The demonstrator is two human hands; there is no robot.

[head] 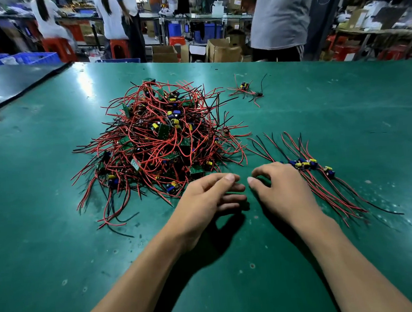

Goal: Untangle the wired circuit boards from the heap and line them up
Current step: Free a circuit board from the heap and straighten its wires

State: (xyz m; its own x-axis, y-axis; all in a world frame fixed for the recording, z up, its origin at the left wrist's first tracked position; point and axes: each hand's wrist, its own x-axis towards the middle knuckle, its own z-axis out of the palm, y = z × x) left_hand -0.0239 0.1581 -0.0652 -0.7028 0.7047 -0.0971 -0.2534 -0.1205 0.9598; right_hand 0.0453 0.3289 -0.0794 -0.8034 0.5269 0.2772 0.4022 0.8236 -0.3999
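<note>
A big tangled heap (pixel 160 139) of small green circuit boards with red and black wires lies on the green table (pixel 344 121), left of centre. To its right, a short row of boards (pixel 305 164) is laid side by side, wires fanned out in front and behind. My left hand (pixel 210 197) hovers at the heap's near right edge, fingers relaxed, holding nothing. My right hand (pixel 278 189) rests just left of the row, fingers loosely curled, holding nothing. The two hands nearly touch at the fingertips.
A small separate cluster of wired boards (pixel 245 88) lies farther back on the table. A dark mat (pixel 12 81) covers the far left corner. People stand and sit beyond the far edge, among cardboard boxes (pixel 222 50), blue crates and red stools.
</note>
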